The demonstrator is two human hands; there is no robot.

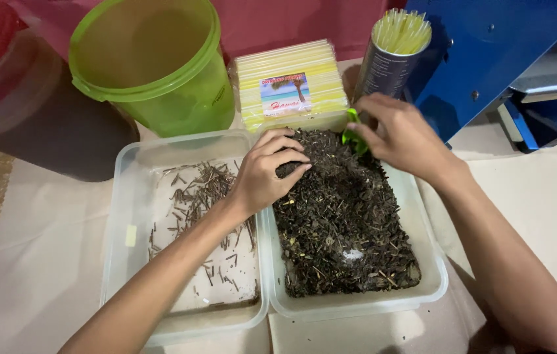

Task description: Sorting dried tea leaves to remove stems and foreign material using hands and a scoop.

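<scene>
sorting looks underway: the left hand (267, 172) rests curled, fingers digging into dark dried leaf bits (341, 223) in the right clear plastic tub (433, 272); the right hand (396, 134) pinches a small green scoop (352, 137). next calls for lifting twigs (203, 196) into the left clear tub (121, 196).

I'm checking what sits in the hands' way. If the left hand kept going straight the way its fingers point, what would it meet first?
The left hand points right across the dark dried leaf mix. First in line is probably the small green thing held in the right hand, though depth is unclear.
</scene>
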